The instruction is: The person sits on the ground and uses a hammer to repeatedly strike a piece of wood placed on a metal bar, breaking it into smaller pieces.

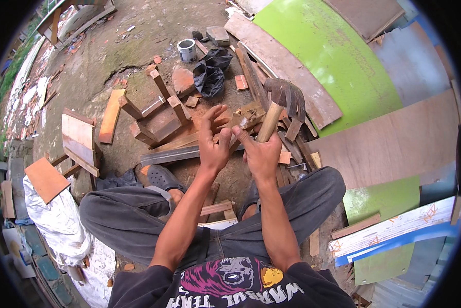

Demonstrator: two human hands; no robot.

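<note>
My right hand is wrapped round a thick, light-coloured wooden handle that slants up and away. Whether a tool head sits at its lower end is hidden by the fingers. To its left, my left hand is raised with the fingers apart and slightly curved, and I see nothing held in it. Just beyond both hands is a rough, worn wooden block. A small stool-like wooden frame lies with its legs up, ahead and to the left. Long dark wooden strips lie in front of my feet.
An orange-brown board lies left of the frame. Further off are a black plastic bag and an open can. At right are a dark curved object with finger-like strips, a green panel and a plywood sheet. White sheeting lies left.
</note>
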